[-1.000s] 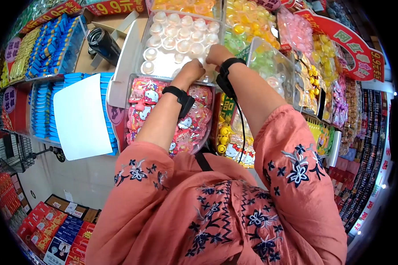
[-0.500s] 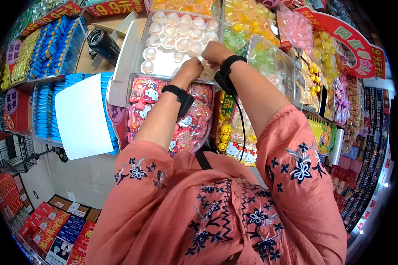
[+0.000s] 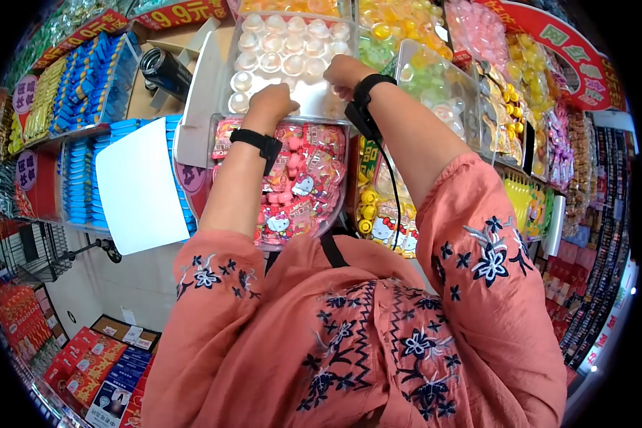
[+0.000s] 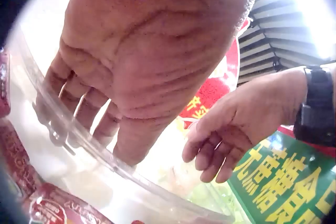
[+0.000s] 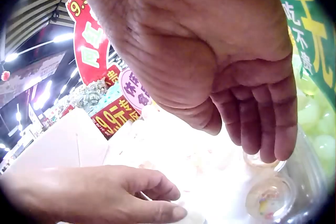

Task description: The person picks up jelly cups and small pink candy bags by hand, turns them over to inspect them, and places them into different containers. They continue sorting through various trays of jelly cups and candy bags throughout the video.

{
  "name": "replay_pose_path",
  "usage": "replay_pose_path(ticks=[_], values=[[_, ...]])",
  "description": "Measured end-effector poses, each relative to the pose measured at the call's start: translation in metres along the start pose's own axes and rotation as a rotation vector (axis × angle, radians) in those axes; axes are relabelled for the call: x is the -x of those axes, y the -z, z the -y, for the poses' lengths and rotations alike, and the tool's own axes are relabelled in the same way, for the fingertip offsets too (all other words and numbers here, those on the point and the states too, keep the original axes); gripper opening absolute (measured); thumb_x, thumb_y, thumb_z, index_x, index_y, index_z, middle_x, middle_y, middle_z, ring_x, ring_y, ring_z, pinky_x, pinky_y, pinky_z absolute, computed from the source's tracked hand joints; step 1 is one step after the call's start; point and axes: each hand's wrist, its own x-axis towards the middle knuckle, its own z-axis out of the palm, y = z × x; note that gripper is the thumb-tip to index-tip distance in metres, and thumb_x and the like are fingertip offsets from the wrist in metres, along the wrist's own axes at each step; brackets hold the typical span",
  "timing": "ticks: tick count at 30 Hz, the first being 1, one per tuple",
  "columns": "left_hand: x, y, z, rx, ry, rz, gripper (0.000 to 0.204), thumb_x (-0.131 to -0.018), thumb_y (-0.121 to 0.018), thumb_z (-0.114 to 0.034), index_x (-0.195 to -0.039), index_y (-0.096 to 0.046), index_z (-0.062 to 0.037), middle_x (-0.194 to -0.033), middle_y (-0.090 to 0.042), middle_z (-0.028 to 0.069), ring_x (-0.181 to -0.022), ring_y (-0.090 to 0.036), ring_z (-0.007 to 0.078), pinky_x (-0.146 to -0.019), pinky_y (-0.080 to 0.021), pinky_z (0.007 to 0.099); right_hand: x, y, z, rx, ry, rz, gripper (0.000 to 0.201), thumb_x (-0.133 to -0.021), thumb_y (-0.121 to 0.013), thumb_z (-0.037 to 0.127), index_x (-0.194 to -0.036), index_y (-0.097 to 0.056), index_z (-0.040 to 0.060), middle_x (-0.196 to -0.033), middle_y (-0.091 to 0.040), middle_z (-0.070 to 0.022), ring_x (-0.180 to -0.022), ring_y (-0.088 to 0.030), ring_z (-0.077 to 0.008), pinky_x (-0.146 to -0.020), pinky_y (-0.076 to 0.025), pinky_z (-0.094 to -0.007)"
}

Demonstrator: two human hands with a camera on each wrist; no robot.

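In the head view, a clear bin (image 3: 332,113) holds rows of pale, clear-domed cups (image 3: 293,65), with a bare white patch near its front. My left hand (image 3: 271,103) reaches over the front rim beside a lone cup. In the left wrist view its fingers (image 4: 84,103) point down behind the clear rim, slightly spread, with the thumb apart. My right hand (image 3: 349,75) is over the bin's right side. Seen from the right wrist, its fingers (image 5: 265,124) extend down over a clear cup (image 5: 262,161), overlapping it. Another cup (image 5: 270,198) with a coloured bit inside sits nearby.
Pink snack packets (image 3: 303,189) fill the bin in front. To the right stands a clear bin of green and pale pieces (image 3: 431,93). A dark bottle (image 3: 165,73) and a white sheet (image 3: 144,187) are on the left. A cable (image 3: 391,178) hangs from the right wrist.
My left hand has moved left and a little forward, away from the right hand. The right hand has shifted slightly left and forward. The gap between them has widened.
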Motion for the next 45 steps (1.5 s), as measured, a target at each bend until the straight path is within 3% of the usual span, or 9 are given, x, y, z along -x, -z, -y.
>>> replay_pose_path(ticks=[8,17,20,23,26,30,34,43,45], values=[[-0.019,-0.01,-0.008,-0.085,0.038,0.148,0.029,-0.08,-0.064,-0.023,-0.099,-0.071,-0.003,-0.105,-0.069,0.0196,-0.098,-0.067,0.0355,-0.082,-0.053,0.0439,0.005,0.002,-0.002,-0.02,0.001,0.025,0.028,-0.084,-0.05,0.016,-0.084,-0.063,-0.0094,-0.073,-0.065,-0.0157,-0.056,-0.063,-0.0251,-0.047,-0.05,-0.0371],[-0.046,-0.027,0.025,0.062,0.117,0.091,0.031,-0.087,-0.049,-0.018,-0.097,-0.07,0.0023,-0.102,-0.068,0.0237,-0.092,-0.068,0.0376,-0.082,-0.053,0.0451,0.002,0.002,-0.002,-0.027,-0.013,0.036,0.028,-0.084,-0.051,0.016,-0.086,-0.063,-0.0086,-0.074,-0.065,-0.0159,-0.054,-0.062,-0.0243,-0.046,-0.05,-0.0364],[-0.039,-0.02,0.018,0.539,0.147,0.094,0.035,-0.089,-0.048,-0.027,-0.096,-0.064,0.0035,-0.087,-0.068,0.0181,-0.062,-0.069,0.0295,-0.053,-0.051,0.0373,0.002,0.002,-0.004,-0.035,-0.008,0.025,0.029,-0.085,-0.051,0.017,-0.086,-0.063,-0.0086,-0.074,-0.065,-0.0164,-0.054,-0.063,-0.0247,-0.047,-0.05,-0.0364],[-0.019,-0.001,-0.012,0.949,0.201,0.208,0.036,-0.092,-0.046,-0.029,-0.1,-0.062,0.0011,-0.084,-0.066,0.0119,-0.061,-0.069,0.0248,-0.049,-0.048,0.0302,-0.002,0.001,-0.006,-0.047,-0.001,0.029,0.03,-0.085,-0.05,0.019,-0.087,-0.063,-0.0087,-0.074,-0.065,-0.0166,-0.055,-0.064,-0.0254,-0.047,-0.051,-0.0368],[-0.01,0.008,-0.039,0.956,0.189,0.274,0.035,-0.093,-0.045,-0.03,-0.097,-0.064,-0.0006,-0.08,-0.065,0.0095,-0.061,-0.069,0.0224,-0.048,-0.046,0.0278,-0.002,0.002,-0.006,-0.039,0.0,0.036,0.033,-0.085,-0.05,0.021,-0.09,-0.063,-0.0087,-0.077,-0.066,-0.0168,-0.058,-0.065,-0.0258,-0.048,-0.051,-0.0375],[-0.042,-0.041,-0.027,0.592,-0.073,0.16,0.031,-0.092,-0.05,-0.025,-0.091,-0.062,0.003,-0.08,-0.068,0.014,-0.067,-0.069,0.024,-0.054,-0.051,0.0338,0.0,0.003,-0.007,-0.018,0.019,0.041,0.035,-0.086,-0.05,0.024,-0.093,-0.063,-0.0082,-0.08,-0.066,-0.0168,-0.061,-0.065,-0.0262,-0.049,-0.05,-0.038],[-0.031,-0.052,-0.035,0.565,0.011,-0.045,0.026,-0.087,-0.053,-0.014,-0.094,-0.067,0.0064,-0.081,-0.069,0.0221,-0.073,-0.07,0.0304,-0.07,-0.054,0.0407,0.001,0.004,-0.007,-0.056,-0.006,0.043,0.035,-0.086,-0.049,0.025,-0.092,-0.062,-0.0073,-0.08,-0.066,-0.0163,-0.061,-0.065,-0.026,-0.049,-0.049,-0.0376],[-0.019,-0.04,-0.051,0.71,0.012,0.086,0.029,-0.086,-0.064,-0.021,-0.1,-0.067,0.0042,-0.092,-0.069,0.0231,-0.085,-0.07,0.033,-0.074,-0.053,0.0396,-0.001,0.004,-0.007,-0.065,-0.035,0.046,0.036,-0.087,-0.05,0.027,-0.092,-0.062,-0.0065,-0.079,-0.066,-0.0154,-0.059,-0.062,-0.0236,-0.049,-0.048,-0.0356],[-0.023,-0.041,-0.05,0.622,-0.008,0.071,0.031,-0.089,-0.063,-0.021,-0.104,-0.063,0.0052,-0.089,-0.07,0.0188,-0.079,-0.07,0.0261,-0.07,-0.053,0.0364,0.001,0.005,-0.005,-0.043,-0.033,0.045,0.036,-0.087,-0.051,0.027,-0.093,-0.061,-0.0069,-0.08,-0.066,-0.0153,-0.059,-0.062,-0.0237,-0.049,-0.048,-0.0355]])
